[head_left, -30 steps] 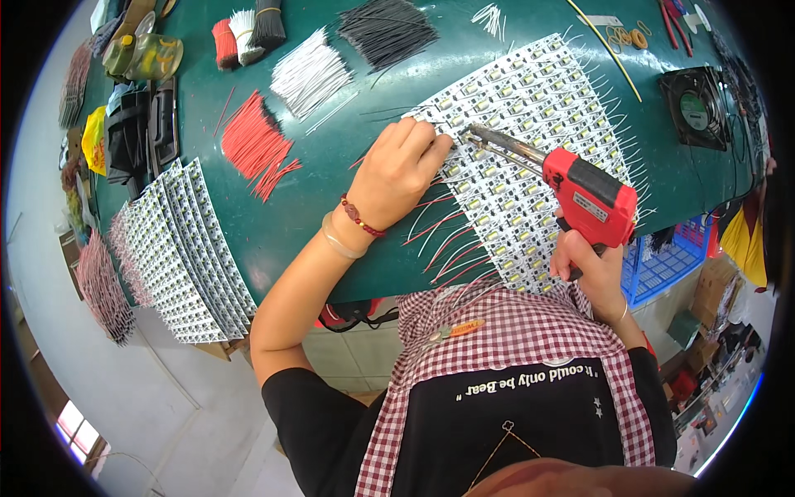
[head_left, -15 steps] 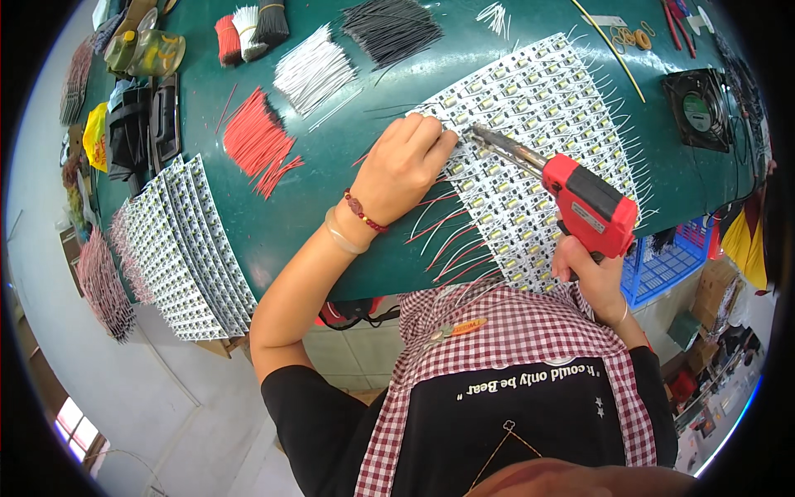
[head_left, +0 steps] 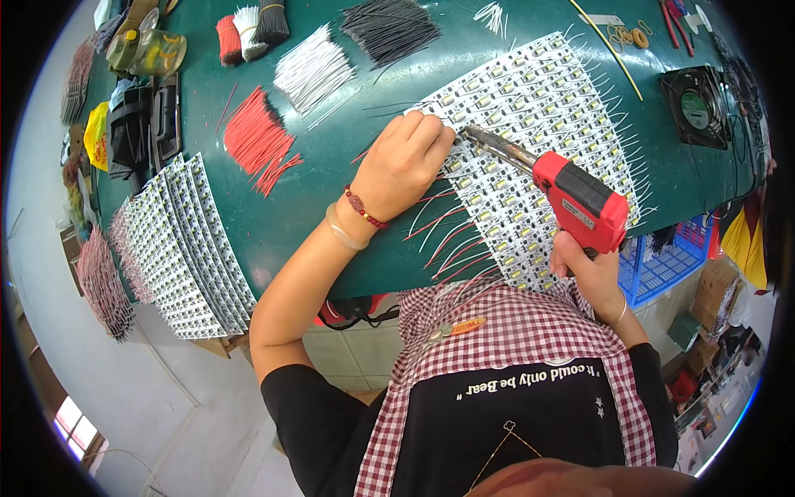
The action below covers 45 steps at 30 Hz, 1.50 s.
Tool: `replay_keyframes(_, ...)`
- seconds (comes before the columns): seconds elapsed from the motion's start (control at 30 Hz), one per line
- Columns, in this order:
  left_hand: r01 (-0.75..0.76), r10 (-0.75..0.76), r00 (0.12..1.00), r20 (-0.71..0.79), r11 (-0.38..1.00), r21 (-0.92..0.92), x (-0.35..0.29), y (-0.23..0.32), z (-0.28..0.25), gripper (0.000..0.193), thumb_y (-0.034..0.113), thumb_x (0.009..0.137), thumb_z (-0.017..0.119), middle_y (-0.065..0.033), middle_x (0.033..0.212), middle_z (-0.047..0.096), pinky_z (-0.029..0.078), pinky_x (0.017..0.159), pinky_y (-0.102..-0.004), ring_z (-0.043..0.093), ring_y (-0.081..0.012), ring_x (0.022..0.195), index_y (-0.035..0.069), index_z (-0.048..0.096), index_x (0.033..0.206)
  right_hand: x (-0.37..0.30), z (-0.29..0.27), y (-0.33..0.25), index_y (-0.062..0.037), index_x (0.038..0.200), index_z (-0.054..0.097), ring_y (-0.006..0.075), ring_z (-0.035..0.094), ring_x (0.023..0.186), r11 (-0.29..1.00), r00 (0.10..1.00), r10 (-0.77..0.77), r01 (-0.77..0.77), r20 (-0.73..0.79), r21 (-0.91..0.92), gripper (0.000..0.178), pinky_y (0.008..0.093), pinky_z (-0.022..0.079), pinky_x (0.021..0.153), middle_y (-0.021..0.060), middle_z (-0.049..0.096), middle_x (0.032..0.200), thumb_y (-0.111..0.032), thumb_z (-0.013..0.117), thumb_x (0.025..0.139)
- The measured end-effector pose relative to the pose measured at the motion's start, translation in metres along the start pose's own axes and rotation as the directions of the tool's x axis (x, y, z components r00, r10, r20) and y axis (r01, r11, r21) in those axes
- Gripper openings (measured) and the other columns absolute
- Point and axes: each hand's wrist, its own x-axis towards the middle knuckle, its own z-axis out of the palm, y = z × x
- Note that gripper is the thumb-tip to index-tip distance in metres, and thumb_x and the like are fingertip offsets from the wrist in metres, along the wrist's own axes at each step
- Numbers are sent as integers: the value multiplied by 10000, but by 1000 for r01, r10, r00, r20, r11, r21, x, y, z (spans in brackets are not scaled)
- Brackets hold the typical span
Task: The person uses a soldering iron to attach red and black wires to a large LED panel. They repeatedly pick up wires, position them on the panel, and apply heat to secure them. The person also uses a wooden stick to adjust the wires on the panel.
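My right hand (head_left: 586, 263) is wrapped round the handle of a red and black soldering gun (head_left: 584, 203). Its long metal tip reaches left to the edge of a white LED circuit board panel (head_left: 530, 108), close to the fingertips of my left hand (head_left: 406, 156). The left fingers are pinched together at that edge, and what lies between them is hidden. Short red and white wires (head_left: 451, 244) stick out along the panel's left side, some of them under my left hand. Thin white wires fringe its right side too.
Loose piles of red wires (head_left: 257, 137), white wires (head_left: 315, 70) and black wires (head_left: 391, 31) lie on the green table (head_left: 331, 157). Stacked LED panels (head_left: 186, 248) overhang the left edge. A black fan (head_left: 697, 109) stands at right, above a blue crate (head_left: 671, 265).
The soldering gun has shifted slightly left, bringing its tip nearer to my left fingertips. My left hand has barely moved.
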Motion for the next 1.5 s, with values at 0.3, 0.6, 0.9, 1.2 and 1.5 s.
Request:
replay_keyframes(0.3, 23, -22, 999, 31, 999, -26, 0, 1, -1, 233, 13, 713, 602, -96, 830, 509, 482, 709, -346, 552, -254, 774, -15, 631, 942, -3, -1, -3, 61, 1180, 492, 114, 521, 530, 992, 997, -72, 75, -30, 104, 283, 276, 461, 535, 38, 537, 626, -84, 542, 942)
replay_keyframes(0.6, 20, -20, 1000, 23, 1000, -14, 0, 1, -1, 241, 21, 720, 603, -98, 836, 512, 480, 716, -346, 552, -256, 781, -18, 636, 956, 1, 0, 1, 88, 1220, 493, 121, 519, 508, 999, 1000, -7, 8, -10, 31, 317, 269, 456, 533, 38, 524, 590, -58, 520, 940)
replay_keyframes(0.9, -3, 4, 1000, 7, 1000, -17, 1, 1, -1, 245, 27, 715, 606, -96, 816, 485, 471, 695, -344, 536, -250, 757, -22, 636, 953, -2, 3, 1, 65, 1179, 513, 113, 522, 515, 996, 997, -43, 48, -66, 73, 283, 266, 462, 530, 39, 540, 628, -65, 548, 930)
replay_keyframes(1.2, -7, 6, 999, 33, 1000, 27, 0, 0, 0, 247, 22, 706, 609, -89, 828, 497, 466, 693, -345, 539, -245, 763, -10, 643, 948, -8, -14, -6, 58, 1280, 433, 123, 503, 481, 976, 985, -152, 162, -81, 146, 482, 301, 499, 556, 57, 515, 596, -269, 561, 949)
replay_keyframes(1.5, 33, -37, 998, -41, 996, -82, 1, 17, -6, 301, 2, 686, 626, -75, 804, 512, 452, 651, -333, 529, -225, 728, -8, 668, 984, -17, -16, 1, 87, 1215, 475, 128, 539, 546, 966, 995, -95, 101, -37, 239, 345, 291, 487, 575, 52, 547, 623, -134, 528, 955)
